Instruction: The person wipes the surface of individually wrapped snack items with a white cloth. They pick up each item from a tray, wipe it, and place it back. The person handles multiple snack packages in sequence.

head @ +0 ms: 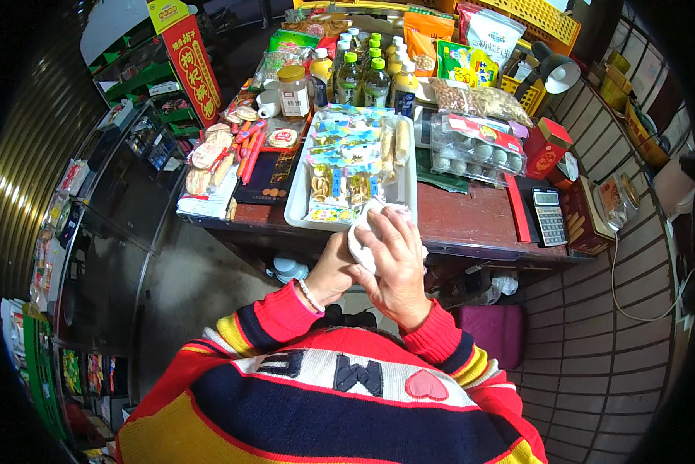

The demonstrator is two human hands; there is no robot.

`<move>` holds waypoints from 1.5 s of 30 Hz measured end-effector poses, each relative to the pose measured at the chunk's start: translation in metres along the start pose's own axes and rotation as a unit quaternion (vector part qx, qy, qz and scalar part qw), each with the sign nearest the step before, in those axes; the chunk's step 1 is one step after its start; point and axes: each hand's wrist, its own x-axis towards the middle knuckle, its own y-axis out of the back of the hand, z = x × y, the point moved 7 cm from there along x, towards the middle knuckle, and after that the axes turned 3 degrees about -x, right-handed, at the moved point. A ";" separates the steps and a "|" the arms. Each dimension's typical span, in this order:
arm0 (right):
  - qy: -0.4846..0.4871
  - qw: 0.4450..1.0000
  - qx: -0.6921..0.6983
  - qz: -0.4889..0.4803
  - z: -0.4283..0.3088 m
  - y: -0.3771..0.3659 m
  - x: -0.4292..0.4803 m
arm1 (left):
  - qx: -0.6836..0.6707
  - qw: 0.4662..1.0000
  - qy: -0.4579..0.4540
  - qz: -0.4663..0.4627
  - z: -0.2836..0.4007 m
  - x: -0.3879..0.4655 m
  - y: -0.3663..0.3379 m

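A white cloth (360,235) is bunched between my hands at the front edge of the table. My right hand (395,252) lies over it from above, its fingers bent on the cloth. From the left, my left hand (334,264) holds the cloth from below; its fingers are mostly hidden. Whether anything is wrapped inside cannot be seen. Just beyond my hands is a white plastic tray (295,200). Small clear packets of snacks with blue patterned tops (347,156) overlap in rows in it. Pale rolled pieces in clear wrap (402,142) lie along its right side.
Bottled drinks (376,84), a yellow-lidded jar (294,93) and a white cup (269,103) stand behind the tray. Red-wrapped sticks (250,151) lie left. Rightward are boxed eggs (478,151), a calculator (550,214) and a desk lamp (556,75). A purple stool (491,333) stands below.
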 end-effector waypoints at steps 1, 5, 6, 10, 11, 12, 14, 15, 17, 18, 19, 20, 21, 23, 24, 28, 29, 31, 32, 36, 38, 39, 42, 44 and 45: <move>-0.012 1.000 -0.021 0.006 0.002 -0.002 -0.003 | 0.024 1.000 0.004 0.005 0.000 -0.001 0.000; -0.032 0.999 0.004 0.042 0.020 -0.005 -0.007 | 0.046 0.996 0.063 0.047 0.000 -0.005 -0.003; -0.040 0.997 0.018 0.057 0.026 -0.007 -0.008 | 0.057 0.995 0.077 0.041 0.001 -0.004 -0.004; -0.065 0.994 0.042 0.083 0.036 -0.004 -0.012 | 0.031 0.995 0.089 0.022 -0.005 -0.004 -0.001; -0.071 0.993 0.046 0.086 0.039 -0.005 -0.014 | 0.031 0.995 0.097 0.022 -0.005 -0.004 0.001; -0.090 0.991 0.053 0.079 0.045 -0.007 -0.015 | 0.031 0.994 0.104 0.024 -0.005 -0.005 0.005; -0.154 0.981 0.080 0.090 0.060 -0.007 -0.018 | 0.028 0.997 0.068 0.039 -0.011 -0.005 0.010; -0.200 0.970 0.102 0.090 0.074 -0.011 -0.024 | -0.002 0.995 0.085 0.051 -0.012 -0.005 0.010; -0.239 0.956 0.121 0.123 0.090 -0.009 -0.035 | -0.061 0.988 0.120 0.076 -0.008 -0.003 0.007; -0.249 0.949 0.138 0.136 0.092 -0.005 -0.036 | -0.086 0.985 0.110 0.097 -0.003 -0.002 0.007; -0.259 0.942 0.155 0.148 0.093 -0.001 -0.036 | -0.135 0.981 0.104 0.096 -0.003 0.001 0.010; -0.249 0.937 0.166 0.178 0.088 0.006 -0.035 | -0.170 0.975 0.101 0.096 -0.004 0.003 0.013; -0.229 0.941 0.164 0.185 0.083 0.011 -0.032 | -0.206 0.969 0.098 0.094 -0.005 0.006 0.015; -0.147 0.963 0.119 0.190 0.064 0.020 -0.025 | -0.233 0.964 0.094 0.091 -0.005 0.007 0.015; -0.114 0.972 0.112 0.173 0.050 0.023 -0.019 | -0.242 0.961 0.098 0.093 -0.002 0.007 0.010; 0.005 0.995 0.087 0.056 0.003 0.001 -0.016 | -0.280 0.947 0.122 0.097 -0.014 0.011 0.012; 0.026 0.997 0.075 0.023 -0.005 -0.008 -0.018 | -0.298 0.943 0.129 0.073 -0.014 0.012 0.012; 0.038 0.998 0.041 0.023 -0.001 -0.018 -0.024 | -0.312 0.941 0.124 0.048 -0.009 0.012 0.009; 0.044 0.998 0.024 0.024 0.001 -0.023 -0.027 | -0.307 0.943 0.119 0.052 -0.007 0.011 0.007; 0.044 0.999 0.013 0.019 0.009 -0.030 -0.034 | -0.288 0.951 0.104 0.055 -0.005 0.009 0.010; 0.024 0.999 0.023 0.024 0.014 -0.027 -0.033 | -0.281 0.953 0.101 0.047 -0.003 0.008 0.008; 0.015 0.999 0.028 0.026 0.016 -0.026 -0.032 | -0.275 0.955 0.093 0.055 -0.003 0.008 0.008; -0.027 0.998 0.033 0.056 0.030 -0.023 -0.030 | -0.248 0.963 0.077 0.072 -0.002 0.006 0.006; -0.075 0.991 0.069 0.081 0.039 -0.018 -0.029 | -0.238 0.963 0.092 0.082 -0.002 0.002 0.003; -0.093 0.988 0.075 0.093 0.045 -0.018 -0.031 | -0.233 0.964 0.100 0.086 -0.003 0.001 0.003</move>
